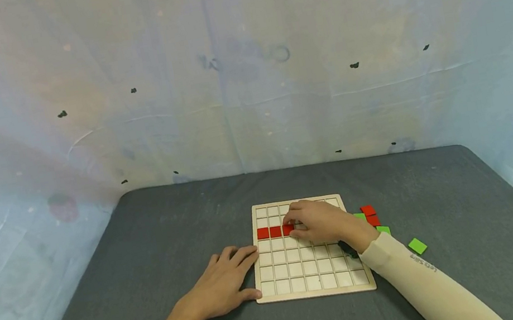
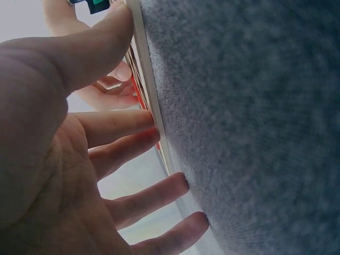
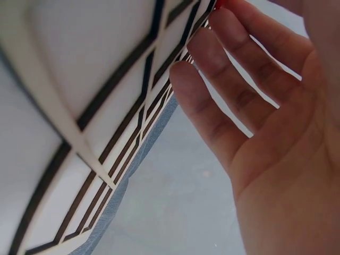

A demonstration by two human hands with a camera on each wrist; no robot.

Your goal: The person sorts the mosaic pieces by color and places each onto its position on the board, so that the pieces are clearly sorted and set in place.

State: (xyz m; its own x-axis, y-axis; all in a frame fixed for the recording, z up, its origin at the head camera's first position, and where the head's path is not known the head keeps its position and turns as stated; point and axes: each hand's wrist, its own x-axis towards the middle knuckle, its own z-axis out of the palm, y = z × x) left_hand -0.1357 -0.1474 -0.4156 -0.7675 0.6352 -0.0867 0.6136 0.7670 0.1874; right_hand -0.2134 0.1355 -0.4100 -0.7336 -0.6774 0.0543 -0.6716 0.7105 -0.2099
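Note:
A wooden grid board lies on the dark table, with red square tiles side by side in one row from its left edge. My right hand reaches over the board. Its thumb and index finger pinch the third red tile of that row, at its cell. In the right wrist view only a sliver of red tile shows by the fingertips, and the other fingers stretch over the grid. My left hand lies spread at the board's left side. Its thumb and some fingertips touch the wooden edge.
To the right of the board lie loose red tiles and green tiles, partly hidden by the right arm. A single green tile lies farther right. The grey tabletop ends at a pale cloth backdrop.

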